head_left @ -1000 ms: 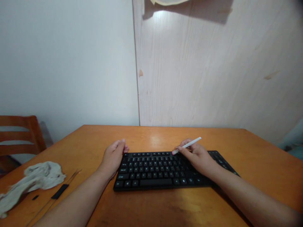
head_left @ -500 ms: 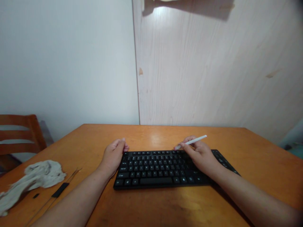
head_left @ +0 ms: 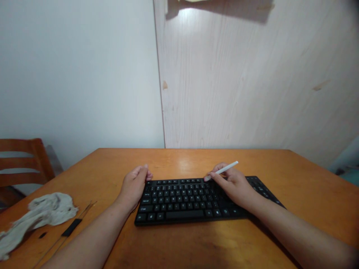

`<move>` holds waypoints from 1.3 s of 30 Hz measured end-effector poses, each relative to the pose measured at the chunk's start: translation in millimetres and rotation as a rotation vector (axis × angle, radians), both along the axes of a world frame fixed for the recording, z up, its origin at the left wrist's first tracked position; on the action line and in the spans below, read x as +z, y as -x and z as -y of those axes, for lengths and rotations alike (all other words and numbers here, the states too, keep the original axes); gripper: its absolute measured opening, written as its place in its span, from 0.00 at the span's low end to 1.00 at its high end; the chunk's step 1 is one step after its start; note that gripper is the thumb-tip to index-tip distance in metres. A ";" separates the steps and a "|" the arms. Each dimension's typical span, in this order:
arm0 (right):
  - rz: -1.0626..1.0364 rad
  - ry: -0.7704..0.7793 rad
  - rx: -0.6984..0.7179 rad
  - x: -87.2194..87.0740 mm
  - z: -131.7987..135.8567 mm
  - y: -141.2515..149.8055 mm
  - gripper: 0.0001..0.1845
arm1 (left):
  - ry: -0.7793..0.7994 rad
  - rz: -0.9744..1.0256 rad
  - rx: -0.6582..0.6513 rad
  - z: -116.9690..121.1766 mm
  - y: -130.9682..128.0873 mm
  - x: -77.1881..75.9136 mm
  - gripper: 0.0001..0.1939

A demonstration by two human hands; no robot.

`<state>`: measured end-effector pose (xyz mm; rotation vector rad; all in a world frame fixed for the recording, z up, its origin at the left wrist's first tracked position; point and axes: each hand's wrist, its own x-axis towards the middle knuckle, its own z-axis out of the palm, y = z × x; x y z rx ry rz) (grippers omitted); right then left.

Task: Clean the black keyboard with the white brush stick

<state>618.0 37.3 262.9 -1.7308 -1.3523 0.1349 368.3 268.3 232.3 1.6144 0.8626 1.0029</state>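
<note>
A black keyboard point(head_left: 179, 200) lies on the wooden table. At its far left corner is my left hand point(head_left: 136, 183), closed, with curled fingers against the keyboard's edge; part of its grip is hidden. Over the right part of the keyboard, my right hand point(head_left: 234, 185) pinches a white pen-shaped stick point(head_left: 227, 166). The stick slants down to the left, its lower end by the top row of keys. Whether that end touches a key is hard to tell. My right hand and forearm cover some of the keys on that side.
A crumpled pale cloth point(head_left: 52, 209) lies on the table point(head_left: 179, 246) at left. Close to it are thin tweezers-like metal prongs with a black sleeve point(head_left: 72, 227) and a small black piece point(head_left: 42, 235). A wooden chair point(head_left: 21, 162) stands at far left. Behind the table rises a wall point(head_left: 84, 74).
My right hand has shifted slightly left along the top row of keys, with the white stick in it. My left hand stays at the keyboard's corner.
</note>
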 end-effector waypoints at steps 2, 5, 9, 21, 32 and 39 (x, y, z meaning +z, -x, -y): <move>-0.016 -0.005 -0.030 -0.7 -0.4 -0.4 0.12 | 0.012 0.006 0.003 0.3 0.0 0.2 0.24; -0.064 -0.021 -0.045 -1.0 -0.8 -1.0 0.10 | 0.021 0.014 -0.004 0.4 0.0 0.7 0.24; -0.029 -0.007 0.023 0.6 -1.5 1.2 0.12 | 0.041 0.013 -0.007 0.5 -0.2 1.6 0.24; -0.065 -0.039 0.048 -6.8 -5.5 -3.5 0.10 | 0.025 0.003 0.008 -0.6 -1.2 4.3 0.25; -0.072 -0.035 0.049 -7.9 -7.4 -5.1 0.08 | 0.029 0.001 -0.007 1.4 -0.5 4.7 0.24; -0.087 -0.079 0.017 -6.1 -7.8 -3.0 0.07 | 0.068 0.008 -0.020 3.9 0.3 7.2 0.23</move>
